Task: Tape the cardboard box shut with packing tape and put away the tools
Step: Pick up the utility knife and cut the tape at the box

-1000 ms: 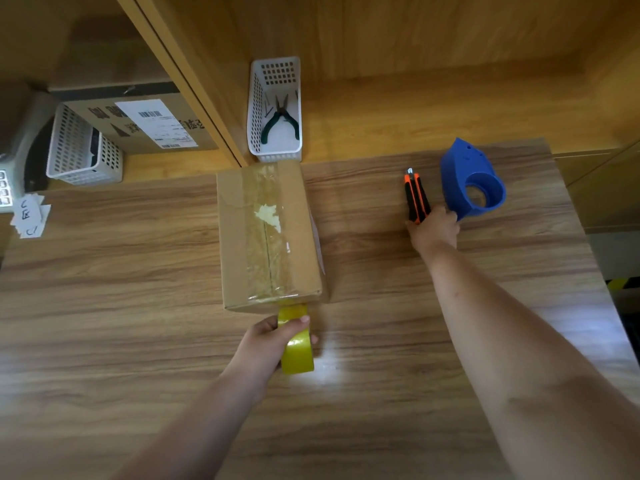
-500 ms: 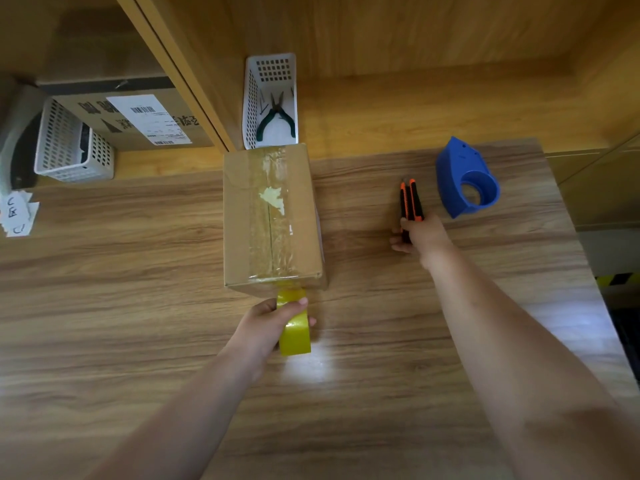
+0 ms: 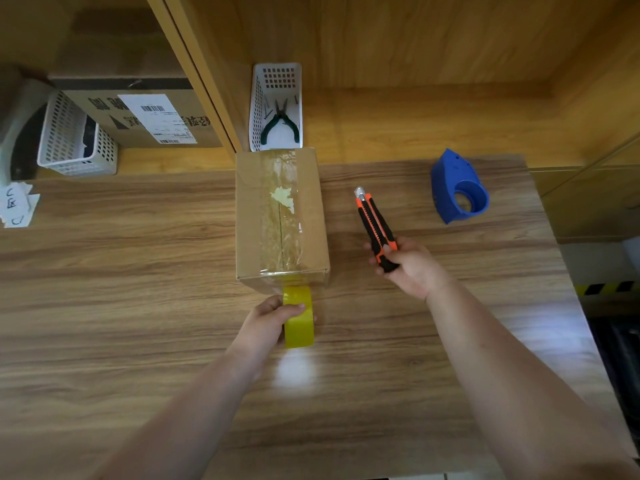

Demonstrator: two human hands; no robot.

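Note:
A closed cardboard box (image 3: 249,216) lies on the wooden table (image 3: 138,306), with a strip of clear tape running along its top seam and down over its near edge. My left hand (image 3: 266,320) grips a yellow tape roll (image 3: 299,327) just in front of the box, the tape still joined to the box. My right hand (image 3: 412,268) holds an orange and black utility knife (image 3: 375,226) to the right of the box, its tip pointing away from me. A blue tape dispenser (image 3: 457,188) lies further right.
A white slotted basket (image 3: 258,98) with green-handled pliers (image 3: 280,124) stands behind the box. On the left shelf sit another white basket (image 3: 69,143) and a labelled carton (image 3: 145,116). Paper slips (image 3: 15,206) lie at the table's left edge.
My right hand has picked up the utility knife from beside the blue dispenser and carried it left and toward me. My left hand keeps hold of the tape roll.

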